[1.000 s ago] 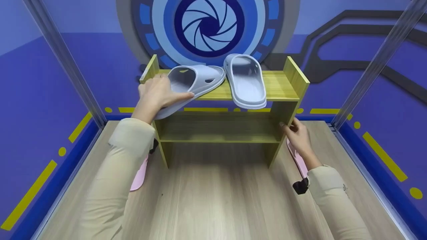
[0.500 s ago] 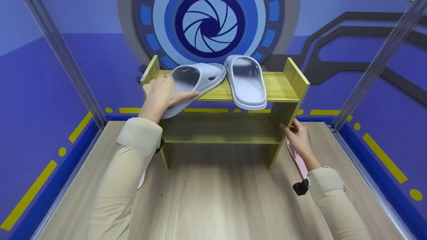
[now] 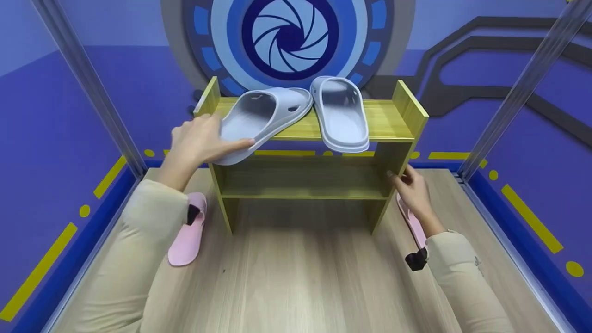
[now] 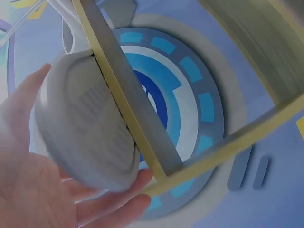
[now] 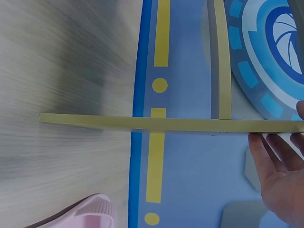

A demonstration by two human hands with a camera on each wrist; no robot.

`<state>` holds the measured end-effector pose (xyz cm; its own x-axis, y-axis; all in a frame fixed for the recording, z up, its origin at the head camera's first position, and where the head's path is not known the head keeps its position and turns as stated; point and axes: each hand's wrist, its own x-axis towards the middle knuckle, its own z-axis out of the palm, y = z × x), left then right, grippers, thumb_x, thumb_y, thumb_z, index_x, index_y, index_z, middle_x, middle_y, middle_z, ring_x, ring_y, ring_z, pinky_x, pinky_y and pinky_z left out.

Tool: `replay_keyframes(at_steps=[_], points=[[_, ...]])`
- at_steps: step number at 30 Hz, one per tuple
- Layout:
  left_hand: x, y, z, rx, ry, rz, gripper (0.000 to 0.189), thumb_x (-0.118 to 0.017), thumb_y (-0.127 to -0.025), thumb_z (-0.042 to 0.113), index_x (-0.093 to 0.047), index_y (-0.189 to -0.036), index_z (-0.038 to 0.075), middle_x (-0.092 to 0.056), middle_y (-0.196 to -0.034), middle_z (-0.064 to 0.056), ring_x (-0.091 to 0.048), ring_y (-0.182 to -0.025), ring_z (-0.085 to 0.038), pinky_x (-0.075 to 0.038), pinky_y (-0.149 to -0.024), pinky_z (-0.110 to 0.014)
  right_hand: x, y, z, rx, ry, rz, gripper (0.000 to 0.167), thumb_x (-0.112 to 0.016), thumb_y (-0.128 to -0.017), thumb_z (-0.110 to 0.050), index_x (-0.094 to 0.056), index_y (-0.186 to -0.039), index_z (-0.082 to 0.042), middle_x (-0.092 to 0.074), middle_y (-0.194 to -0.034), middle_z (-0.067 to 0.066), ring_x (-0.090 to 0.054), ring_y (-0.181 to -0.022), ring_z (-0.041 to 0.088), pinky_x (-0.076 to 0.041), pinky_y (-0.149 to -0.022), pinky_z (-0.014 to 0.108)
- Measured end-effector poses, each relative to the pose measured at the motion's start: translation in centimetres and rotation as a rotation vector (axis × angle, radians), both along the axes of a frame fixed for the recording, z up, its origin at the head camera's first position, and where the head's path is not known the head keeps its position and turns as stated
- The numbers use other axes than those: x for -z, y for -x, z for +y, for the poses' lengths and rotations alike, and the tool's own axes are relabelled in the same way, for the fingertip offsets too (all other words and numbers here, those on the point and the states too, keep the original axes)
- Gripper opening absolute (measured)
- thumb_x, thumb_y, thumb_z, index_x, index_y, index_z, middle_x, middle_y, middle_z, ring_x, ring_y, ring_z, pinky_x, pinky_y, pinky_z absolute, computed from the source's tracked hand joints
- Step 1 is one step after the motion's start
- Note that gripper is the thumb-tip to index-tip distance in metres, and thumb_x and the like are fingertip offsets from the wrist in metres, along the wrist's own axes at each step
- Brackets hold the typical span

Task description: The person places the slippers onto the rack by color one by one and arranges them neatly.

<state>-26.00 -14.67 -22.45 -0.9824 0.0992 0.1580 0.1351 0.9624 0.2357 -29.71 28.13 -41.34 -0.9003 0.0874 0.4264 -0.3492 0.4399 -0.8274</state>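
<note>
A pale grey slipper [image 3: 289, 99] lies slanted on the top shelf of the yellow wooden shoe rack [image 3: 305, 178], its heel jutting past the front left corner. My left hand [image 3: 196, 141] holds that heel, thumb along the near side and fingers round the other side. From below, the left wrist view shows the slipper's sole [image 4: 90, 123] between thumb and fingers. The matching grey slipper [image 3: 344, 125] points backward beside it, toes close together. My right hand [image 3: 415, 187] grips the rack's right side panel [image 5: 171, 124], fingers on its outer face.
On the floor, a pink slipper [image 3: 185, 245] lies left of the rack and another pink slipper [image 3: 411, 224] lies to its right, partly behind my right hand. Blue printed walls [image 3: 522, 185] and metal posts [image 3: 508, 101] enclose the space.
My left hand first shifts slightly right, then back left toward the heel, baring more of the insole. The left forearm uncovers the left pink slipper. My right hand stays put.
</note>
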Motion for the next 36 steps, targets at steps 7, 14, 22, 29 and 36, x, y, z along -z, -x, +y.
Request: replay_keyframes(at_steps=[7,14,22,29,36], points=[[0.4,-1.6,-1.8,0.083,-0.076,-0.055,0.096,-0.050,-0.062,0.076,-0.041,-0.128,0.006,-0.050,-0.113,-0.015,-0.046,-0.091,-0.030,-0.038,-0.066,-0.045,-1.0,-0.9,-0.6,-0.021,0.000,-0.004,0.037,-0.057,-0.086,-0.015,-0.051,-0.118,0.003,-0.054,-0.110,0.020,-0.054,-0.097,0.029,-0.044,-0.078,0.023],[1.1,-2.3,-3.8,0.237,-0.197,-0.112,0.092,-0.062,-0.069,0.059,-0.029,-0.137,0.007,-0.038,-0.129,-0.016,-0.036,-0.111,-0.031,-0.033,-0.085,-0.053,-2.4,-1.9,-1.5,-0.030,0.004,-0.017,0.037,-0.056,-0.086,-0.008,-0.048,-0.120,0.006,-0.052,-0.111,0.024,-0.052,-0.099,0.033,-0.044,-0.080,0.032],[2.5,-2.2,-4.7,0.303,-0.310,-0.047,0.085,-0.068,-0.070,0.050,-0.035,-0.133,0.002,-0.045,-0.118,-0.015,-0.042,-0.101,-0.029,-0.039,-0.082,-0.046,-2.4,-2.0,-1.5,-0.016,0.006,-0.023,0.037,-0.056,-0.086,-0.008,-0.049,-0.119,0.006,-0.053,-0.111,0.023,-0.053,-0.098,0.033,-0.044,-0.080,0.028],[4.1,-1.8,-2.5,0.285,-0.370,0.122,0.085,-0.070,-0.064,0.055,-0.044,-0.126,0.004,-0.047,-0.108,-0.011,-0.045,-0.095,-0.025,-0.038,-0.078,-0.037,-2.3,-2.0,-1.6,-0.022,0.012,-0.005,0.034,-0.056,-0.085,-0.006,-0.050,-0.116,0.008,-0.054,-0.107,0.024,-0.053,-0.097,0.034,-0.043,-0.075,0.018],[5.5,-1.5,0.2,0.195,-0.447,0.213,0.087,-0.067,-0.061,0.061,-0.042,-0.125,0.006,-0.048,-0.118,-0.009,-0.042,-0.105,-0.024,-0.034,-0.088,-0.041,-2.3,-2.3,-1.6,-0.023,-0.015,-0.003,0.035,-0.056,-0.086,-0.008,-0.050,-0.117,0.006,-0.054,-0.108,0.024,-0.053,-0.097,0.033,-0.044,-0.075,0.021]])
